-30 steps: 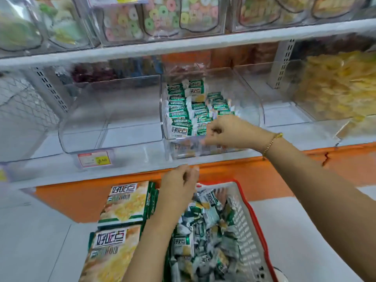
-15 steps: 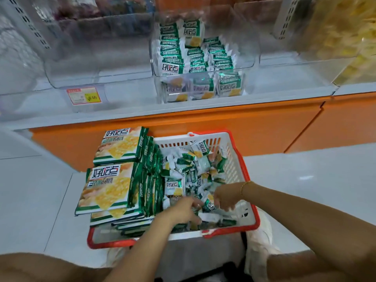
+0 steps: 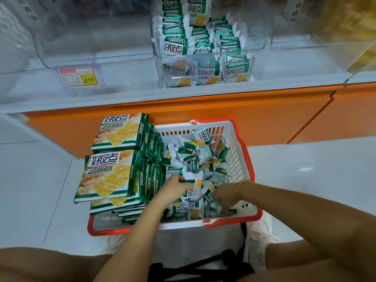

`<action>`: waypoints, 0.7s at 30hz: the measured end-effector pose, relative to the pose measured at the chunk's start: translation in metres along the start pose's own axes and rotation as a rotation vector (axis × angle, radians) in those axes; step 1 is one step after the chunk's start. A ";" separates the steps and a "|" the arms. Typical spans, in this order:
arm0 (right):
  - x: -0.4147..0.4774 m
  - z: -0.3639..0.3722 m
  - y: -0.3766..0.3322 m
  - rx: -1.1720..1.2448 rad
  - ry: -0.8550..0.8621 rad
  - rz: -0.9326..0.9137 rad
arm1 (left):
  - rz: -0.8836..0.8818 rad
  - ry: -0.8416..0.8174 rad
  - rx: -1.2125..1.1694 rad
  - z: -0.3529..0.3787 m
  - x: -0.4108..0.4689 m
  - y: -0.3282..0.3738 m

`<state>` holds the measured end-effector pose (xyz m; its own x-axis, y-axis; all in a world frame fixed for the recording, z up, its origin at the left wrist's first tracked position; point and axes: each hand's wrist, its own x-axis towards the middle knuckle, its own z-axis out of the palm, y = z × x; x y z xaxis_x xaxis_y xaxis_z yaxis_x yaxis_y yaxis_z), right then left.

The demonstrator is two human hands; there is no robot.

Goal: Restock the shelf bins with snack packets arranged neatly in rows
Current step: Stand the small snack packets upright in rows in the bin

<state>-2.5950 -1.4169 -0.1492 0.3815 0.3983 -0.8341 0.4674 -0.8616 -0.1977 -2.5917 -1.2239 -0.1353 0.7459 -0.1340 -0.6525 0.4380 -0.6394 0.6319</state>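
Loose snack packets [image 3: 196, 157], green-white-yellow wrappers, lie in a jumbled heap in the right part of a white basket [image 3: 237, 159] with a red rim, on the floor in front of the shelf. Both hands are down in the near end of the heap. Left hand [image 3: 175, 185] has its thumb and fingers closed on one packet, pinching it. Right hand [image 3: 223, 197] has its fingers pointing down, buried among the packets; cannot tell whether it holds one. Gold bracelet [image 3: 242, 187] on the right wrist.

The left part of the basket holds a stack of large flat packs [image 3: 109, 174] in the same green-yellow print, two on top side by side, more on edge beside them, overhanging the basket's left rim.

On the shelf above, a clear shelf bin [image 3: 257, 35] holds packets in three upright rows [image 3: 200, 35], the left row fullest. Its lower front section shows three more packets [image 3: 207, 73] facing out. Another clear bin [image 3: 91, 41] is just to the left, with a price tag [image 3: 80, 77] in front of it. Orange shelf base [image 3: 203, 106] below, white tiled floor [image 3: 305, 169] around.
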 end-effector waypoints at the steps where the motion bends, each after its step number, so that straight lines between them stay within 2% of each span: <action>1: 0.000 -0.003 -0.001 0.036 -0.014 -0.002 | -0.024 0.030 -0.115 -0.002 -0.001 0.001; 3: -0.003 -0.015 0.003 0.266 -0.038 -0.004 | -0.037 0.117 -0.282 -0.006 -0.005 0.006; 6: -0.019 -0.046 0.017 0.845 -0.075 -0.042 | 0.046 0.301 -0.292 -0.012 -0.007 0.013; 9: -0.040 -0.076 0.028 1.315 -0.136 -0.297 | 0.136 0.469 -0.336 -0.024 -0.012 0.029; 11: -0.056 -0.093 0.031 1.458 -0.128 -0.458 | 0.182 0.567 -0.410 -0.037 -0.017 0.038; 13: -0.072 -0.107 0.030 1.507 -0.059 -0.548 | 0.174 0.599 -0.541 -0.052 -0.021 0.043; 14: -0.080 -0.114 0.028 1.480 0.025 -0.535 | 0.164 0.576 -0.620 -0.058 -0.022 0.044; 16: -0.096 -0.129 0.025 1.354 0.212 -0.450 | 0.150 0.504 -0.724 -0.065 -0.024 0.048; 18: -0.106 -0.142 0.025 1.255 0.278 -0.403 | 0.149 0.439 -0.787 -0.067 -0.027 0.054; 21: -0.127 -0.161 0.015 1.013 0.365 -0.439 | 0.171 0.369 -0.822 -0.067 -0.033 0.060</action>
<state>-2.5084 -1.4301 0.0366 0.6290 0.6498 -0.4268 -0.1726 -0.4186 -0.8916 -2.5560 -1.2068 -0.0481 0.8844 0.1634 -0.4372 0.4209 0.1255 0.8984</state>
